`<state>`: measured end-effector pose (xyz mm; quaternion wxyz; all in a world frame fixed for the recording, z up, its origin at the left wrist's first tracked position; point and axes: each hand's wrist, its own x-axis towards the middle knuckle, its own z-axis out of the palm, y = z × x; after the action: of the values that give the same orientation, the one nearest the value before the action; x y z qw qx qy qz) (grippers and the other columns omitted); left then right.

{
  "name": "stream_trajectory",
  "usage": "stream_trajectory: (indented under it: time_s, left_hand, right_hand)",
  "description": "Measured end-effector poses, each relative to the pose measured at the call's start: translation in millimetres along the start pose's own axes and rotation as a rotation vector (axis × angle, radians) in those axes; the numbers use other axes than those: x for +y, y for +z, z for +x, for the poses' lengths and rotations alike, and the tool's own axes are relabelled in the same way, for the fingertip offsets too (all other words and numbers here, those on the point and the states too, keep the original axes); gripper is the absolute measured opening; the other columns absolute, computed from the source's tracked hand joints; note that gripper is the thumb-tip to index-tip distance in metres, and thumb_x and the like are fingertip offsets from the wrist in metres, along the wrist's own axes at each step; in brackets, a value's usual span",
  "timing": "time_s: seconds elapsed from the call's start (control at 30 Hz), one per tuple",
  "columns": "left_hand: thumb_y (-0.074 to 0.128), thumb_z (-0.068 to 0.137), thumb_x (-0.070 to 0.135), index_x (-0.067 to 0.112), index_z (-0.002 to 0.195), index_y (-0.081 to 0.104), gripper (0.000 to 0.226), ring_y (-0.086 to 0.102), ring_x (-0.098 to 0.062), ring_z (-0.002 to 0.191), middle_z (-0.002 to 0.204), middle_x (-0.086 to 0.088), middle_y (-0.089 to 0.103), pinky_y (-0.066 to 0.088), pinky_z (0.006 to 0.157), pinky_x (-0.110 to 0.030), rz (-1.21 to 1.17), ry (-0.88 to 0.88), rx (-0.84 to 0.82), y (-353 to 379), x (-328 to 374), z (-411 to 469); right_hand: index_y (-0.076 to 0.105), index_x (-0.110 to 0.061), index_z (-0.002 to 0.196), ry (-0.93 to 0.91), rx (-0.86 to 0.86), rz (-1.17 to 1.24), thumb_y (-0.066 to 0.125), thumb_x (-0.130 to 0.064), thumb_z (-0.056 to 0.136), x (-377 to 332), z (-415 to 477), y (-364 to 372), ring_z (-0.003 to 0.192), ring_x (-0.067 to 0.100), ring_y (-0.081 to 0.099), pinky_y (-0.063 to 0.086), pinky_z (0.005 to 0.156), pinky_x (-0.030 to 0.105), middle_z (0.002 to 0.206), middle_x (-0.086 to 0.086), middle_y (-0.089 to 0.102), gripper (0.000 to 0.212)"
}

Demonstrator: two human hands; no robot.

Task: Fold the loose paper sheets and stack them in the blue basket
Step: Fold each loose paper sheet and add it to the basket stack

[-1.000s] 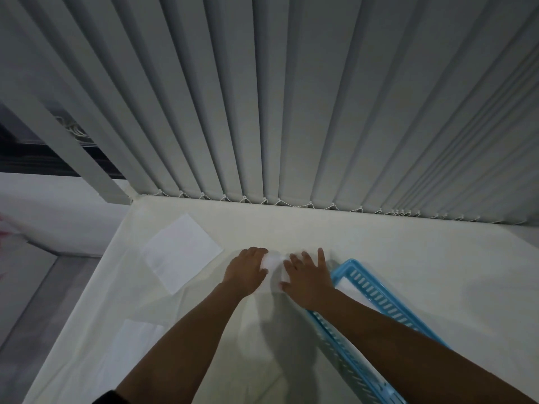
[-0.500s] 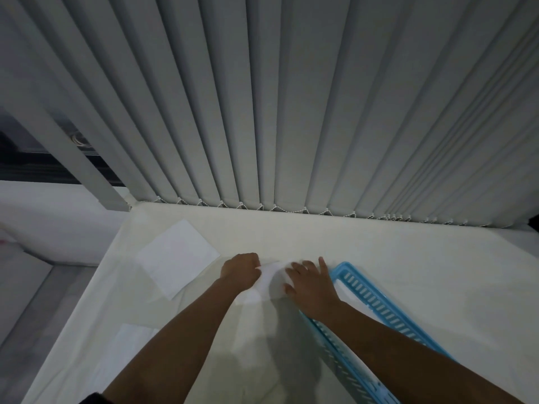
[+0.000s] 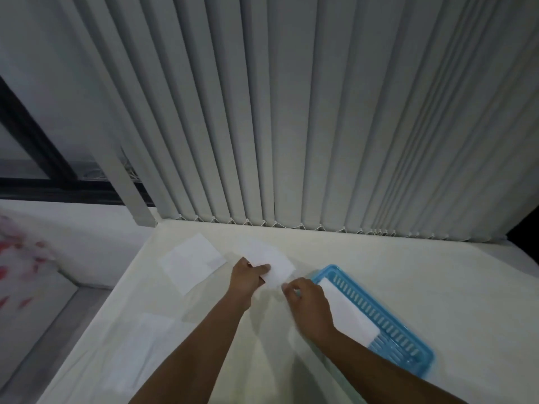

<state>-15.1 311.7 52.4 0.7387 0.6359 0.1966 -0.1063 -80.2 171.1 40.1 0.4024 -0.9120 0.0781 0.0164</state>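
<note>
1 loose sheet [image 3: 140, 345] is lying flat on the white table [image 3: 379, 258], far left of the blue basket [image 3: 420, 365]. 1 flat sheet [image 3: 192, 260] is lying left of the basket, further back. left hand [image 3: 246, 279] is pinching the held sheet [image 3: 274, 262] just left of the basket, thumb clamped on top. right hand [image 3: 309, 304] is curling its fingers at that sheet's near corner; grip blurred, cannot tell. 1 folded sheet [image 3: 347, 313] is lying inside the basket.

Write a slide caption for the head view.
Left hand and right hand pinch a white sheet beside the blue basket, which holds folded paper; another sheet lies left.
</note>
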Motion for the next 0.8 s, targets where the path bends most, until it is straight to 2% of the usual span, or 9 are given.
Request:
stream_trajectory:
  time_s: [0.07, 0.13, 0.2, 0.27, 0.37, 0.53, 0.63, 0.7, 0.8]
  left_hand:
    - [0.064, 0.083, -0.005, -0.004, 0.113, 0.060, 0.030, 0.066, -0.032, 0.098, 0.110, -0.020, 0.068, 0.056, 0.085, -0.039, -0.081, -0.012, -0.017, 13, -5, -17]
    - [0.065, 0.083, -0.004, -0.005, 0.110, 0.061, 0.028, 0.066, -0.033, 0.100, 0.109, -0.019, 0.069, 0.056, 0.083, -0.038, -0.114, -0.018, -0.032, 26, -14, -31]
    - [0.063, 0.084, -0.005, -0.002, 0.111, 0.062, 0.028, 0.067, -0.032, 0.100, 0.109, -0.017, 0.070, 0.056, 0.083, -0.037, -0.129, -0.007, -0.079, 40, -25, -45]
    - [0.062, 0.084, -0.004, 0.003, 0.113, 0.063, 0.030, 0.068, -0.031, 0.102, 0.111, -0.014, 0.071, 0.056, 0.085, -0.038, -0.116, -0.005, -0.122, 52, -38, -56]
    - [0.065, 0.085, 0.003, 0.005, 0.108, 0.065, 0.023, 0.069, -0.029, 0.100, 0.107, -0.012, 0.071, 0.057, 0.082, -0.037, -0.079, -0.021, -0.077, 65, -52, -65]
    - [0.064, 0.088, 0.012, 0.002, 0.097, 0.066, 0.014, 0.068, -0.023, 0.090, 0.098, -0.010, 0.071, 0.057, 0.078, -0.031, -0.040, -0.040, -0.032, 75, -56, -62]
    - [0.065, 0.088, 0.016, 0.004, 0.082, 0.059, 0.014, 0.061, -0.018, 0.074, 0.085, -0.012, 0.063, 0.055, 0.066, -0.023, 0.040, -0.042, -0.024, 80, -53, -50]
    - [0.065, 0.088, 0.017, 0.007, 0.074, 0.057, 0.020, 0.063, -0.018, 0.072, 0.083, -0.012, 0.064, 0.054, 0.065, -0.023, 0.075, -0.055, -0.046, 83, -51, -40]
    - [0.064, 0.090, 0.018, 0.008, 0.072, 0.057, 0.022, 0.065, -0.016, 0.069, 0.076, -0.010, 0.066, 0.053, 0.063, -0.023, 0.144, -0.067, -0.110, 85, -46, -29]
  right_hand:
    - [0.059, -0.019, 0.085, 0.139, -0.019, 0.201, 0.047, -0.053, 0.093, 5, -10, -9, 0.080, 0.013, 0.061, 0.047, 0.074, 0.031, 0.081, -0.006, 0.064, 0.037]
    - [0.059, -0.017, 0.088, 0.196, -0.015, 0.311, 0.048, -0.054, 0.092, 11, -16, -19, 0.078, 0.011, 0.059, 0.044, 0.069, 0.027, 0.082, -0.006, 0.063, 0.039]
    - [0.058, -0.015, 0.093, 0.252, 0.020, 0.419, 0.053, -0.047, 0.092, 17, -19, -29, 0.078, 0.013, 0.058, 0.041, 0.067, 0.027, 0.083, -0.004, 0.061, 0.033]
    - [0.054, -0.011, 0.087, 0.305, 0.096, 0.516, 0.061, -0.034, 0.089, 24, -22, -36, 0.075, 0.019, 0.056, 0.039, 0.064, 0.029, 0.078, 0.000, 0.056, 0.024]
    - [0.047, -0.014, 0.073, 0.340, 0.201, 0.523, 0.067, -0.021, 0.084, 37, -31, -45, 0.068, 0.018, 0.049, 0.036, 0.059, 0.028, 0.071, 0.001, 0.050, 0.023]
    - [0.045, -0.016, 0.064, 0.374, 0.299, 0.516, 0.070, -0.017, 0.081, 58, -45, -60, 0.061, 0.013, 0.044, 0.034, 0.058, 0.027, 0.064, -0.004, 0.046, 0.030]
    - [0.054, -0.014, 0.064, 0.424, 0.335, 0.513, 0.071, -0.021, 0.082, 68, -47, -65, 0.060, 0.015, 0.050, 0.039, 0.060, 0.030, 0.063, -0.002, 0.056, 0.025]
    - [0.066, -0.008, 0.071, 0.460, 0.354, 0.558, 0.069, -0.021, 0.084, 72, -45, -69, 0.059, 0.014, 0.054, 0.041, 0.061, 0.028, 0.066, 0.002, 0.064, 0.019]
    - [0.071, -0.009, 0.078, 0.519, 0.414, 0.640, 0.069, -0.018, 0.085, 76, -40, -76, 0.057, 0.014, 0.055, 0.044, 0.065, 0.028, 0.064, 0.003, 0.065, 0.012]
